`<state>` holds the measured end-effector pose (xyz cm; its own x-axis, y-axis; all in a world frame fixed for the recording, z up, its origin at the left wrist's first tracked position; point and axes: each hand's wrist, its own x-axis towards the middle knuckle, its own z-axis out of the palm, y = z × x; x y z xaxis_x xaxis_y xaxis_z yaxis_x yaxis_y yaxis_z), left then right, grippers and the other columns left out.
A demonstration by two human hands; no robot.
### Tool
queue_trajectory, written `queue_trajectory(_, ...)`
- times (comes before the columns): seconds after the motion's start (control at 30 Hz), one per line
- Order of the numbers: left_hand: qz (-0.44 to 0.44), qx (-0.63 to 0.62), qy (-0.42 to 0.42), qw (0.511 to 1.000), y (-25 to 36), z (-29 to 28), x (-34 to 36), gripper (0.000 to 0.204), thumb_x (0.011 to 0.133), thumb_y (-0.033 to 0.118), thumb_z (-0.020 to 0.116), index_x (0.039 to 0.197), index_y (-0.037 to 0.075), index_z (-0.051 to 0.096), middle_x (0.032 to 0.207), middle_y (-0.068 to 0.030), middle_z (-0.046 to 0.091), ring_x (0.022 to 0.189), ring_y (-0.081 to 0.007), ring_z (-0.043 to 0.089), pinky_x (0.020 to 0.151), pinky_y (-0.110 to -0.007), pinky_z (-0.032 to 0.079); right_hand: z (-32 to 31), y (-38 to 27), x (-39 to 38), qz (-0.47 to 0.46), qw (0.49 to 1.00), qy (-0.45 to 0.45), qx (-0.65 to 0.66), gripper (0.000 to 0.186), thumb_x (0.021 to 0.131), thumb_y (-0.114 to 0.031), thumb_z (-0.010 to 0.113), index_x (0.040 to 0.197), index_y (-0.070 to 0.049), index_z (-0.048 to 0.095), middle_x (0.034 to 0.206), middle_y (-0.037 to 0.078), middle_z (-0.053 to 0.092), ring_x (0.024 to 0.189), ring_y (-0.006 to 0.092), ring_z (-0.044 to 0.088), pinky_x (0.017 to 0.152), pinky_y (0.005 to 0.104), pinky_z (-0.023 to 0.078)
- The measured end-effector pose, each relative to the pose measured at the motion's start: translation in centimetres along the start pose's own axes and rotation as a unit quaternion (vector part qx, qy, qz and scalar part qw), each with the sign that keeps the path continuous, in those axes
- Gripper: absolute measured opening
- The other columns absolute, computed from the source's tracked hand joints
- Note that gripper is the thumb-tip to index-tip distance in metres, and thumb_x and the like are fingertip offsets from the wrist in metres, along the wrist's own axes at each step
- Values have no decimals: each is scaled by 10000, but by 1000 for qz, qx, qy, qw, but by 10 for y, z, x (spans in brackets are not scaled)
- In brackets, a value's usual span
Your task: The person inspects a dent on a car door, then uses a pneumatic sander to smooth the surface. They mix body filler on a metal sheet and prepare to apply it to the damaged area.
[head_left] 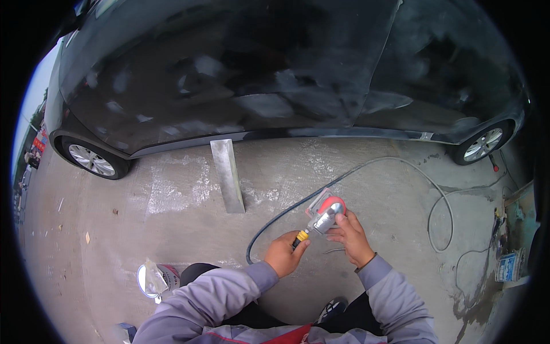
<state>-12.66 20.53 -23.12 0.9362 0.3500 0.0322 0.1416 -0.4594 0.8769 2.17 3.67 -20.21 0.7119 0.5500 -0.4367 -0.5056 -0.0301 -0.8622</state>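
Pale purple-grey sleeves (207, 299) came in from the lower edge, nearest the camera, and led to two bare hands around a silver-and-red hand tool (326, 218). It was held off the ground, in front of the person, tilted with its red rounded cap up and to the right. The right hand (355, 241) had its thumb and fingers curled around the silver body. The left hand (282, 255) was closed narrowly on a black connector (296, 243), just below a yellow fitting (302, 235). Near the hands, a dark hose (289, 204) arched across the concrete floor (172, 229) and looped on the right. A dark shoe (332, 309) showed below. Beside the left knee stood a tub (171, 276) with clear plastic (153, 277) over its rim. Farther out, a long metal piece (228, 178) reached toward the dark car (229, 74), whose side panels bore dull, pale patches.
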Motion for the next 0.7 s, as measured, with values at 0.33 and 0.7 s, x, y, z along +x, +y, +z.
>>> queue_trajectory(0.33,166,131,-65,975,30,-18,45,584,952,325,744,1394,-24,588,1272,-231,627,1165,-418,620,1006,-458,507,-16,25,68,-113,958,266,-2,533,815,-150,814,1247,21,552,1068,104,655,934,181,644,816,328,540)
queue_trajectory(0.7,472,401,385,685,292,-206,289,559,888,269,764,1320,-39,591,1359,-242,579,1269,-427,531,1113,-482,420,-13,-35,90,-289,917,272,-50,629,759,-193,823,1281,22,545,1143,157,655,1027,246,649,930,361,518)
